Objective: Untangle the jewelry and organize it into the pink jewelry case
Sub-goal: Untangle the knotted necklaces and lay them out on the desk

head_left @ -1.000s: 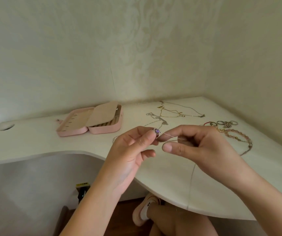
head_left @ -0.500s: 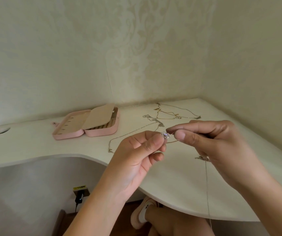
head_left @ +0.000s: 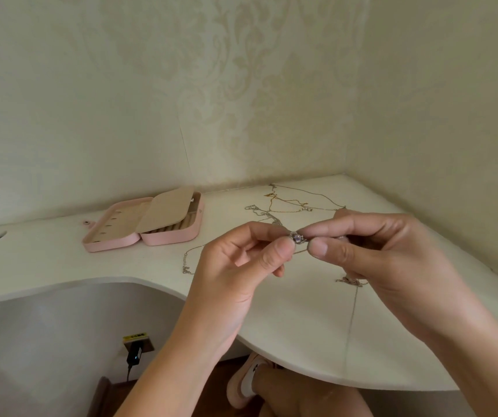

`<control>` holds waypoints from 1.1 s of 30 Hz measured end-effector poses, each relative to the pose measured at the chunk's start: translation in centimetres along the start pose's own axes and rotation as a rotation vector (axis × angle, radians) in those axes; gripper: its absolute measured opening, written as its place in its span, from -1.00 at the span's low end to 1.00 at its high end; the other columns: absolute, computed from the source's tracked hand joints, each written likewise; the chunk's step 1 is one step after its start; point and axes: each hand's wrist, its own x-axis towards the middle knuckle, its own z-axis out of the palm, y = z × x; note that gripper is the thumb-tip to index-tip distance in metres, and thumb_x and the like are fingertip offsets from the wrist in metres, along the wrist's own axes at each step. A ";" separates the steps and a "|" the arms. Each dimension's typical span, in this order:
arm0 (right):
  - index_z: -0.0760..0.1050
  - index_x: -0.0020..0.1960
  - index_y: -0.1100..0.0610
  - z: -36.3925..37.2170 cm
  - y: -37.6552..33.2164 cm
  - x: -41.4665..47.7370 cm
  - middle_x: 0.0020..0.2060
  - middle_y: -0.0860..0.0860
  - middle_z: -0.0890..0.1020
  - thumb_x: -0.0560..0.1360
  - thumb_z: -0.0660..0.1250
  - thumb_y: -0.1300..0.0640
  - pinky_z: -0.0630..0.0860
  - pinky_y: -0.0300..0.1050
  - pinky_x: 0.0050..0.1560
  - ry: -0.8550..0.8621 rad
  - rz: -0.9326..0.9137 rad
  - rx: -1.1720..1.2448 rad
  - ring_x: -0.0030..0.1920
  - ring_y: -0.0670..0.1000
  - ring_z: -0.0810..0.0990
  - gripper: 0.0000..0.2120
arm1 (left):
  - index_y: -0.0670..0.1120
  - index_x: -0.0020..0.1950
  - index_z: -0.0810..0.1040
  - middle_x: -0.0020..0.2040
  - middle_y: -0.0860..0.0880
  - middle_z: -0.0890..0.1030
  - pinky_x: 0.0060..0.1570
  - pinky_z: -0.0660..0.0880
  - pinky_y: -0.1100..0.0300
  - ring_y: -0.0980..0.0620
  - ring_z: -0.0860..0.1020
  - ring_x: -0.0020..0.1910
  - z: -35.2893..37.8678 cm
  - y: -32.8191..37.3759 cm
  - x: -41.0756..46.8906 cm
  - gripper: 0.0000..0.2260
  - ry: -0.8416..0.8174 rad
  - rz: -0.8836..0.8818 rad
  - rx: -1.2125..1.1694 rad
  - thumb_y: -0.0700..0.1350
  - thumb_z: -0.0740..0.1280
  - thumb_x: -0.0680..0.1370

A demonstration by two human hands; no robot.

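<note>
Pinching one small silver purple-stoned jewel (head_left: 296,237) with thumb and forefinger of left hand (head_left: 235,266) and right hand (head_left: 386,260) alike, above white table (head_left: 61,260), near open pink jewelry case (head_left: 115,241).

Two hands (head_left: 232,266) (head_left: 392,254), one pink case (head_left: 112,244), one gemmed piece (head_left: 296,237), several chains (head_left: 284,202)

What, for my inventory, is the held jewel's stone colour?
The stone looks pale purple; head view.

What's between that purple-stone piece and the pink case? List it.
Nothing upright. The purple-stone piece is pinched by left hand and right hand; a thin chain lies flat between. A beige flap partly covers the pink case.
</note>
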 end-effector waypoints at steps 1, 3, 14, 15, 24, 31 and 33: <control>0.70 -0.22 0.18 0.0 0.0 0.0 -0.52 -0.12 0.48 0.22 0.45 0.23 0.35 -0.48 -0.41 0.010 -0.013 -0.007 -0.47 -0.19 0.39 -0.86 | -0.02 -0.15 0.69 -0.23 0.03 0.63 -0.20 0.47 0.29 0.10 0.49 -0.29 0.0 0.0 0.0 -0.71 0.000 0.016 0.018 0.12 0.56 0.26; 0.70 -0.25 0.15 -0.1 0.2 -0.1 -0.52 -0.13 0.42 0.20 0.48 0.20 0.38 -0.44 -0.37 0.037 -0.036 -0.033 -0.45 -0.15 0.36 -0.88 | -0.01 -0.14 0.68 -0.22 0.02 0.63 -0.20 0.47 0.30 0.10 0.51 -0.28 0.2 0.1 -0.1 -0.72 -0.002 0.039 0.039 0.12 0.55 0.28; 0.65 -0.26 -0.03 0.1 0.4 -0.4 -0.48 -0.10 0.43 0.30 0.44 0.02 0.32 -0.40 -0.41 0.047 -0.143 -0.226 -0.44 -0.14 0.31 -0.96 | -0.01 -0.18 0.68 -0.28 -0.04 0.64 -0.30 0.48 0.30 0.06 0.60 -0.31 1.3 1.2 -0.2 -0.89 -0.001 0.059 0.005 -0.14 0.51 0.31; 0.64 -0.25 -0.07 0.0 0.5 -0.5 -0.45 -0.10 0.43 0.31 0.43 -0.02 0.32 -0.36 -0.41 0.046 -0.156 -0.273 -0.42 -0.12 0.32 -0.95 | -0.02 -0.20 0.69 -0.30 -0.05 0.64 -0.32 0.49 0.30 0.05 0.60 -0.33 1.3 1.2 -0.2 -0.90 0.009 0.023 -0.039 -0.14 0.48 0.31; 0.64 -0.26 0.00 -0.6 0.0 -0.5 -0.48 -0.12 0.43 0.32 0.49 0.14 0.34 -0.38 -0.42 -0.050 -0.115 -0.116 -0.45 -0.17 0.36 -0.94 | -0.05 -0.34 0.68 -0.38 -0.04 0.61 -0.42 0.46 0.35 0.11 0.56 -0.44 2.8 2.4 -0.4 -0.93 0.013 -0.137 -0.187 -0.14 0.42 0.22; 0.62 -0.30 0.01 -0.6 -0.3 -0.1 -0.51 -0.14 0.43 0.31 0.44 0.25 0.31 -0.40 -0.44 -0.067 -0.100 -0.067 -0.47 -0.18 0.36 -0.86 | -0.05 -0.33 0.68 -0.37 -0.05 0.61 -0.43 0.47 0.36 0.12 0.57 -0.44 3.0 2.5 -0.3 -0.92 -0.016 -0.152 -0.208 -0.20 0.45 0.23; 0.61 -0.29 0.01 -0.7 -0.3 -0.1 -0.49 -0.14 0.42 0.31 0.47 0.22 0.30 -0.40 -0.44 -0.084 -0.110 -0.082 -0.46 -0.16 0.34 -0.88 | -0.05 -0.28 0.69 -0.36 -0.05 0.62 -0.41 0.48 0.36 0.11 0.59 -0.42 2.9 2.4 -0.1 -0.90 -0.046 -0.149 -0.220 -0.25 0.47 0.30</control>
